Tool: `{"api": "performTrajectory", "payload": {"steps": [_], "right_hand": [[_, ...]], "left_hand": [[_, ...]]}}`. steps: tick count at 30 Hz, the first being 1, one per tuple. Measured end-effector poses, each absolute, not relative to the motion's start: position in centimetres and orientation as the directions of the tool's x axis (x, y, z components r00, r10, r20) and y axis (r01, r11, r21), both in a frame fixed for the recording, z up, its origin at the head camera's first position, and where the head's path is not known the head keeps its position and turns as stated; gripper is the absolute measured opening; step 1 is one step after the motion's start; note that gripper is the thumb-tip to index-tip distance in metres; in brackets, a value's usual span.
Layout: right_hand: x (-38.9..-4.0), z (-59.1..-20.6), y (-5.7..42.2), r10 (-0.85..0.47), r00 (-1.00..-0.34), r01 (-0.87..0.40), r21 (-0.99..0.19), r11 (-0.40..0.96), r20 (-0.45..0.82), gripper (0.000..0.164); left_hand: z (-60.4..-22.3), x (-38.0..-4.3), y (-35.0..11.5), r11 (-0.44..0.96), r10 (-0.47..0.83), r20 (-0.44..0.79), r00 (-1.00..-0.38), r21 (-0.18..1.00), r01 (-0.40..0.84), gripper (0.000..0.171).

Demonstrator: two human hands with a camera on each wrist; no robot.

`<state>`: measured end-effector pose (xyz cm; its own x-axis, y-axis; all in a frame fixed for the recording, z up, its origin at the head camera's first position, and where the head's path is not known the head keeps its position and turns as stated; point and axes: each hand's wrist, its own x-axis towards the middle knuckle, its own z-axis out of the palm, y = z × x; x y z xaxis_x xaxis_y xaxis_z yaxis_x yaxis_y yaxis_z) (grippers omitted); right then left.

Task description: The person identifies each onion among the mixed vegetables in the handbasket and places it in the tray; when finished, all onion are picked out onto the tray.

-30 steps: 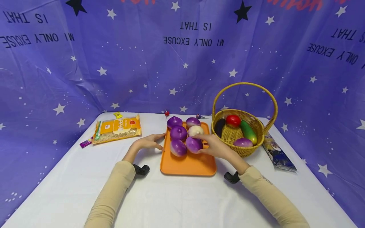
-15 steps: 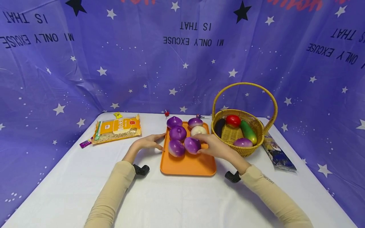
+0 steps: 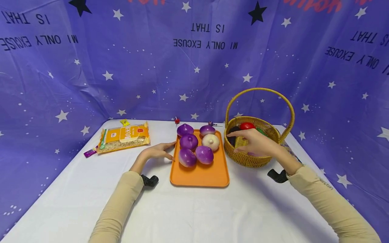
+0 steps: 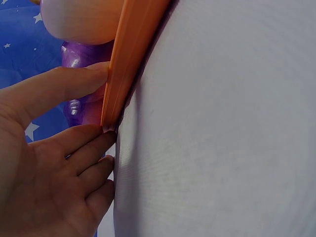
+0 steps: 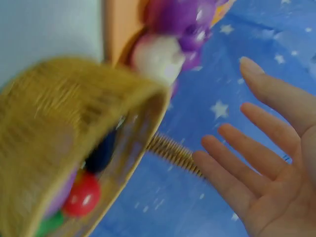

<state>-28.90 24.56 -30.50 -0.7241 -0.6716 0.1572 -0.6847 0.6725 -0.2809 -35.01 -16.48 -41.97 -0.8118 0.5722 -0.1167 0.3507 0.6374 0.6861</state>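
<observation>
My left hand [image 3: 156, 151] lies at the left edge of an orange tray [image 3: 200, 177], thumb and fingertips touching its rim [image 4: 121, 74] with the fingers nearly straight. On the tray sit several glossy purple onions [image 3: 204, 155] and one white onion [image 3: 210, 142]. My right hand [image 3: 258, 142], fingers spread and holding nothing, hovers over the front of a yellow wicker basket [image 3: 250, 162]. Inside the basket are a red tomato [image 5: 83, 195], a dark eggplant [image 5: 102, 152], a green vegetable [image 3: 262, 131] and a purple thing, partly hidden by the hand in the head view.
A yellow bag of grain [image 3: 123, 137] lies at the left, near a purple wrapped candy [image 3: 90, 153] and a yellow one [image 3: 125, 122]. Two small lollipops lie behind the tray. A dark packet [image 3: 288, 150] shows behind the basket. The basket's tall handle [image 3: 259, 89] arches upward.
My right hand has let go of the front-right purple onion, leaving it on the tray, and has moved right over the basket. The onions have shifted slightly. My left hand stays at the tray's edge.
</observation>
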Motion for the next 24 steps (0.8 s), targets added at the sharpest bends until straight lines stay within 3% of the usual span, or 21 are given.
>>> {"api": "performTrajectory", "payload": {"steps": [7,15,24], "right_hand": [[-31.3,-29.9,28.2,-0.705,-0.709,-0.693,-0.203,0.691,0.023,0.049],[-32.5,-29.3,30.0,-0.646,-0.715,-0.617,-0.193,0.763,-0.269,0.049],[-33.6,-30.4,30.6,-0.685,-0.639,-0.651,-0.227,0.724,-0.351,0.040]], "left_hand": [[-42.0,-34.9,-16.6,0.639,0.565,-0.120,-0.817,0.689,0.341,0.089],[-41.9,-35.0,-16.5,0.635,0.563,-0.120,-0.818,0.696,0.335,0.089],[-41.9,-35.0,-16.5,0.640,0.560,-0.118,-0.820,0.690,0.338,0.089]]}}
